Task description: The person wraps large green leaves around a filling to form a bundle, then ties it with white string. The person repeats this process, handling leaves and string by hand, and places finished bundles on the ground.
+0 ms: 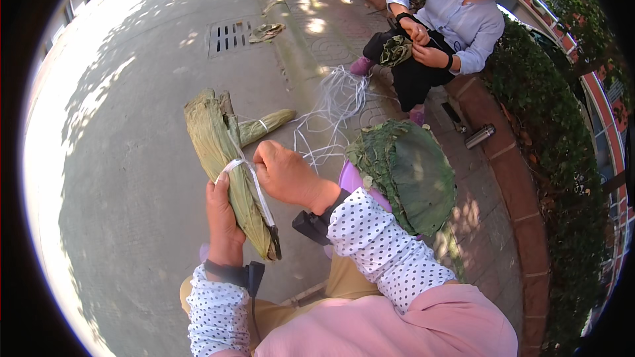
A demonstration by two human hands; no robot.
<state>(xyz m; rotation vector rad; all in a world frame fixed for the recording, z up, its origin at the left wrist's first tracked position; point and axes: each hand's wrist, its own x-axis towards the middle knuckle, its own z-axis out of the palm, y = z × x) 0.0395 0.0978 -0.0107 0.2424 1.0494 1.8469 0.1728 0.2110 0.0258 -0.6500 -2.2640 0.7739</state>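
Observation:
A long folded bundle of dried green leaves (210, 133) is upright and tilted in front of me. My left hand (223, 215) grips its lower left side, the thumb up by the white string (233, 164) that circles the bundle's middle. Against the bundle's right side, my right hand (286, 173) is closed on the string; its fingertips are partly hidden. One length of string runs down the bundle to a dark tip (274, 243) at its lower end.
Beyond lies another tied leaf bundle (268, 127), near a tangle of white string (340, 99). Large flat leaves (413, 178) are stacked on something purple (357, 182) at my right. A co-worker (450, 16) sits handling leaves; a metal flask (480, 136) lies by the brick curb (512, 178).

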